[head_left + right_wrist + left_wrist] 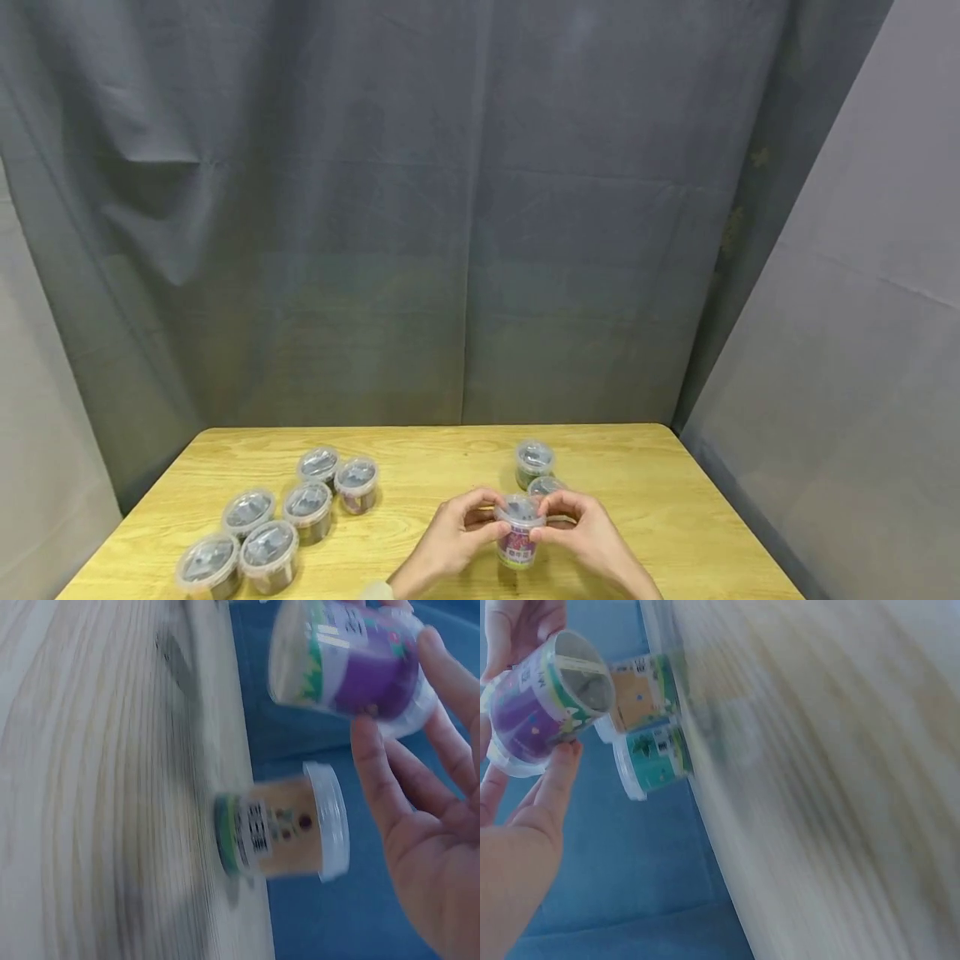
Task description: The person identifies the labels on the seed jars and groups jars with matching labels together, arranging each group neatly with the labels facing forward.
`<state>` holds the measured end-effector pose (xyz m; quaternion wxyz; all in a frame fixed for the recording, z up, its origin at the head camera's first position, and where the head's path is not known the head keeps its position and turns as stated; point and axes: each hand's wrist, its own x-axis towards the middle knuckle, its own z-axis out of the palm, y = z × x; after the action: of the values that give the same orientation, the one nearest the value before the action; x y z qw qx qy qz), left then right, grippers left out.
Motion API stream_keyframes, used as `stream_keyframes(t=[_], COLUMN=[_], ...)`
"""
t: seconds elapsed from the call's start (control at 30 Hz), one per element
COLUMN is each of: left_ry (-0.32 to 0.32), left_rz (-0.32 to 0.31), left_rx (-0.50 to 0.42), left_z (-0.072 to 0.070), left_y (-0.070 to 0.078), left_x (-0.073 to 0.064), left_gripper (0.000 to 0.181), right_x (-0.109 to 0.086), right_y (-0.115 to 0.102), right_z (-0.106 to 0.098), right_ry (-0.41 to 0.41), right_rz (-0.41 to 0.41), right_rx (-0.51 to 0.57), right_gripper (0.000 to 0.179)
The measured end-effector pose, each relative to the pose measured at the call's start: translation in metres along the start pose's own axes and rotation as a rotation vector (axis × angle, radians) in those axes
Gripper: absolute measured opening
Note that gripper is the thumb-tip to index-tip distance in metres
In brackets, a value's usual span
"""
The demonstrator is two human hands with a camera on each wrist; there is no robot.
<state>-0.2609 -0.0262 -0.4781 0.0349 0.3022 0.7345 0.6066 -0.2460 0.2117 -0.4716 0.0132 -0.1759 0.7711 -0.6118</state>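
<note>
Between both hands is a small clear plastic tub (517, 537) with a purple label and a translucent lid. My left hand (459, 533) pinches it from the left, my right hand (581, 533) from the right, with fingers at the lid and side. In the left wrist view the purple-labelled tub (544, 705) is tilted and held off the table. Just behind it stands an orange-labelled tub (281, 829), partly hidden by the hands in the head view. A green-labelled tub (656, 759) stands farther back.
Several lidded tubs stand in a cluster at the left of the wooden table (420, 467), among them a front-left tub (210, 567) and a back tub (318, 465). A grey curtain (337, 250) hangs behind the table, and a pale panel (847, 375) stands at the right.
</note>
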Motion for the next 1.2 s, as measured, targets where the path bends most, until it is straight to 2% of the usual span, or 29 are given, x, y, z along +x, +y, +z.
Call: stream_keyframes(t=[0.1, 0.33, 0.47, 0.7, 1.03, 1.2], left_ry=[-0.011, -0.029, -0.027, -0.027, -0.060, -0.094], left_rz=[-0.014, 0.016, -0.007, 0.000, 0.106, 0.088], left_rx=[-0.022, -0.036, -0.045, 0.006, 0.087, 0.121], left_z=[0.007, 0.024, 0.029, 0.032, 0.036, 0.041], left_y=[0.001, 0.000, -0.001, -0.004, -0.006, -0.006], left_x=[0.002, 0.008, 0.009, 0.010, 0.013, 0.014], left_gripper=[0.021, 0.025, 0.025, 0.022, 0.014, 0.011], right_x=[-0.006, -0.014, -0.016, -0.017, -0.018, -0.020], right_y=[0.002, 0.008, 0.010, 0.014, 0.015, 0.017], right_z=[-0.011, -0.032, -0.038, -0.041, -0.045, -0.050], right_ry=[-0.039, -0.087, -0.105, -0.141, -0.148, -0.169], right_rz=[0.014, 0.007, 0.023, 0.040, 0.061, 0.057], right_rx=[-0.023, -0.105, -0.116, -0.084, -0.207, -0.189], right_gripper=[0.033, 0.030, 0.030, 0.032, 0.031, 0.032])
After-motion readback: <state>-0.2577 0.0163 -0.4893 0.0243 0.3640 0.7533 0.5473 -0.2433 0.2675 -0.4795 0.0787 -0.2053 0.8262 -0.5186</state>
